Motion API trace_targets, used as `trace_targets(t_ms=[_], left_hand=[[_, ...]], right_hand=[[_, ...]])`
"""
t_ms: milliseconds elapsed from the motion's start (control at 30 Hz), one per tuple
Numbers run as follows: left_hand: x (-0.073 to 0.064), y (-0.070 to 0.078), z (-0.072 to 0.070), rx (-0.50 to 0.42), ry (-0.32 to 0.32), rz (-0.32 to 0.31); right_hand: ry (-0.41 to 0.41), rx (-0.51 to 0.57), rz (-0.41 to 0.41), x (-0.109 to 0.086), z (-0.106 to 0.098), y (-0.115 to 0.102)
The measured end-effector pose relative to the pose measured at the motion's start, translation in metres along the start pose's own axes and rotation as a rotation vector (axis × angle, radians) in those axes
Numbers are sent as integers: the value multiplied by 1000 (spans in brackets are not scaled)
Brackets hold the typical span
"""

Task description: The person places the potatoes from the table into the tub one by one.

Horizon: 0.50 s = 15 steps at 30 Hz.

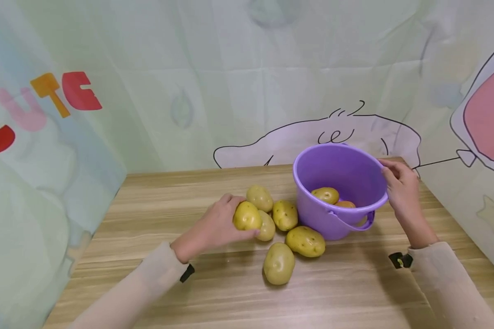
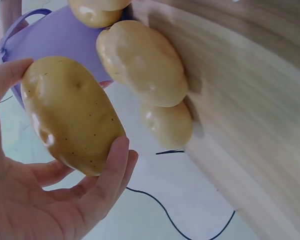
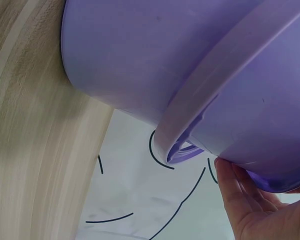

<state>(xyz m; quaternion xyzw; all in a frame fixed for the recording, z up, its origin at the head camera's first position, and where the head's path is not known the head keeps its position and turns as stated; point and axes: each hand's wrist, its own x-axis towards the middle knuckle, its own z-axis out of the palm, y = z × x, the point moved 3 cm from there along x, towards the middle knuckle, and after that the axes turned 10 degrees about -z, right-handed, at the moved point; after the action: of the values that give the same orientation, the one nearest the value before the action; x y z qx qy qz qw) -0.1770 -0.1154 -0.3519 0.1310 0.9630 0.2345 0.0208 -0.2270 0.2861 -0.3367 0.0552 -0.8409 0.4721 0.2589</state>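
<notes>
My left hand (image 1: 220,224) holds a yellow potato (image 1: 247,216) between thumb and fingers, raised off the table; the left wrist view shows this potato (image 2: 72,115) whole, with small dark specks. A purple bucket (image 1: 317,217) stands to the right, tilted a little, and my right hand (image 1: 403,185) grips its rim on the right side. In the right wrist view, the fingers (image 3: 235,187) curl at the rim of the bucket (image 3: 140,55). Inside lie a potato (image 1: 326,195) and a browner, partly hidden one (image 1: 345,204).
Several potatoes lie left of the bucket: a pale one (image 1: 260,198), a speckled one (image 1: 285,215), one against the bucket's base (image 1: 306,241) and a nearer one (image 1: 279,263). The wooden table (image 1: 169,292) ends at a printed curtain (image 1: 214,91). The bucket's handle (image 1: 355,225) hangs down in front.
</notes>
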Motion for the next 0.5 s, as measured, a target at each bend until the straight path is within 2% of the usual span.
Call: trace_targets(t_ms=[333, 500], left_hand=[[9, 16, -9, 22, 26, 29], [13, 25, -13, 3, 33, 45]], right_hand=[[9, 22, 5, 0, 0, 1], [9, 30, 2, -1, 0, 1]])
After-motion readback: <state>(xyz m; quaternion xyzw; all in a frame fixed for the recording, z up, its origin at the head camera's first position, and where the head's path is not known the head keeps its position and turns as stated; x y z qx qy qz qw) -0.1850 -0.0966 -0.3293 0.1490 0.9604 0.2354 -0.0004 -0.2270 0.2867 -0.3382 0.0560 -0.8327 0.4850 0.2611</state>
